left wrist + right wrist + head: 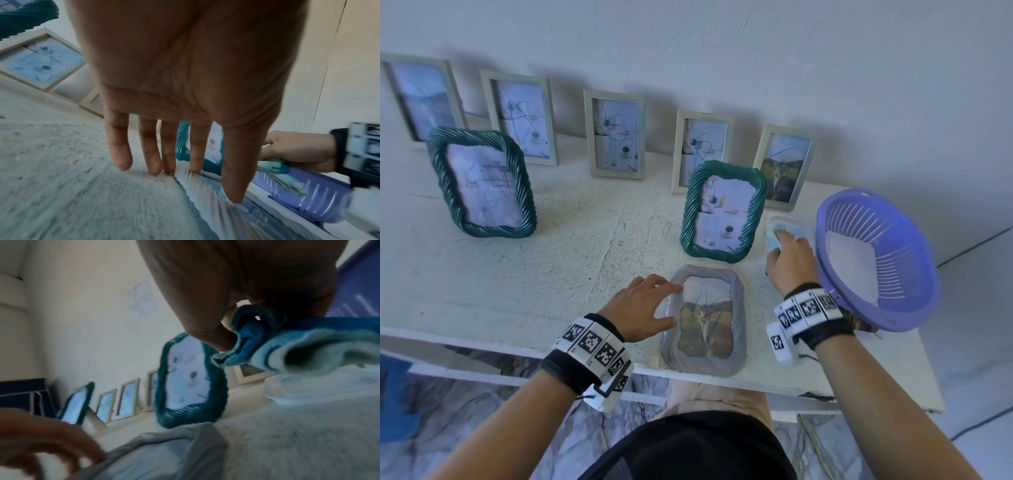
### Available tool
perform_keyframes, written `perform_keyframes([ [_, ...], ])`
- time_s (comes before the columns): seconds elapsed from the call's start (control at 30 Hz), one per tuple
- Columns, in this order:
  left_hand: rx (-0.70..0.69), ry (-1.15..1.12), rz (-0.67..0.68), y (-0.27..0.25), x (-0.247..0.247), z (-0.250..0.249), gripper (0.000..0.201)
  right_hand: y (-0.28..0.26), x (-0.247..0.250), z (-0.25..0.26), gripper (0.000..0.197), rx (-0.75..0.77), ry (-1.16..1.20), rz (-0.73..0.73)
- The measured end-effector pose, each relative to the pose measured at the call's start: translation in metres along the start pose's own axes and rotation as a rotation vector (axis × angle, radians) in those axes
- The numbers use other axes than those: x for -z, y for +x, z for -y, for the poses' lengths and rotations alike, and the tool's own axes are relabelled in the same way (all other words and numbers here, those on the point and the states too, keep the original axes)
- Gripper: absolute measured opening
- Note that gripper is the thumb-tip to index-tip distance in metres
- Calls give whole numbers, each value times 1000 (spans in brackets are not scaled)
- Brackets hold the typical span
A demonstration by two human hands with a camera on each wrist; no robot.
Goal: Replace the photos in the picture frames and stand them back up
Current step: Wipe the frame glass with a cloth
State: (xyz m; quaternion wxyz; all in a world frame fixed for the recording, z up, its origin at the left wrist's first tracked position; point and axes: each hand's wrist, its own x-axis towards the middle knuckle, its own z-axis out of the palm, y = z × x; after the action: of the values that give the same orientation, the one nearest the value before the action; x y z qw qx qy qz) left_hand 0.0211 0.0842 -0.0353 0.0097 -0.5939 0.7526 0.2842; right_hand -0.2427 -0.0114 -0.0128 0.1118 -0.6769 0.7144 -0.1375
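A grey rope-pattern frame (703, 320) lies flat, face up, at the table's near edge, and the photo in it has pen scribbles on it. My left hand (654, 305) rests on the frame's left rim with straight fingers (195, 155); the grey frame (205, 194) shows blurred below them. To the right of the frame, my right hand (789, 255) grips a light blue cloth (774, 240) above a clear shallow dish (784, 219). In the right wrist view the thumb and fingers (218, 337) pinch the cloth (287, 350).
Two green rope frames (482, 185) (722, 212) stand upright on the white table (568, 267). Several pale wooden frames (616, 133) lean along the wall behind. A purple slotted basket (876, 257) holding white paper sits at the right, close to my right wrist.
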Motion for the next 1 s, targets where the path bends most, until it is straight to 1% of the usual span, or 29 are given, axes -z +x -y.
perform_keyframes([
  [0.07, -5, 9, 29, 2, 5, 0, 66, -28, 5, 5, 43, 52, 61, -12],
  [0.13, -10, 44, 42, 5, 12, -1, 71, -52, 3, 12, 43, 147, 138, 2],
  [0.2, -12, 102, 63, 9, 18, -3, 77, -69, -3, 19, 44, 260, 172, 54],
  [0.27, -11, 171, 89, 14, 23, -5, 82, -79, -11, 26, 44, 357, 148, 126],
  [0.3, -9, 204, 104, 17, 24, -6, 85, -81, -16, 28, 44, 382, 120, 162],
  [0.47, -1, 344, 145, 26, 28, -9, 92, -76, -35, 33, 42, 398, -124, 286],
  [0.6, -1, 405, 131, 27, 27, -9, 94, -71, -38, 38, 38, 423, -207, 318],
  [0.67, 3, 433, 115, 26, 25, -10, 94, -75, -38, 43, 37, 480, -236, 332],
  [0.8, 6, 475, 94, 26, 25, -11, 93, -88, -33, 41, 34, 640, -258, 410],
  [0.87, 7, 488, 96, 26, 25, -11, 93, -81, -28, 37, 35, 687, -264, 419],
  [0.93, 2, 493, 97, 27, 24, -11, 91, -68, -24, 36, 34, 655, -234, 400],
  [1.0, -2, 492, 101, 26, 24, -11, 90, -59, -24, 40, 32, 616, -212, 337],
])
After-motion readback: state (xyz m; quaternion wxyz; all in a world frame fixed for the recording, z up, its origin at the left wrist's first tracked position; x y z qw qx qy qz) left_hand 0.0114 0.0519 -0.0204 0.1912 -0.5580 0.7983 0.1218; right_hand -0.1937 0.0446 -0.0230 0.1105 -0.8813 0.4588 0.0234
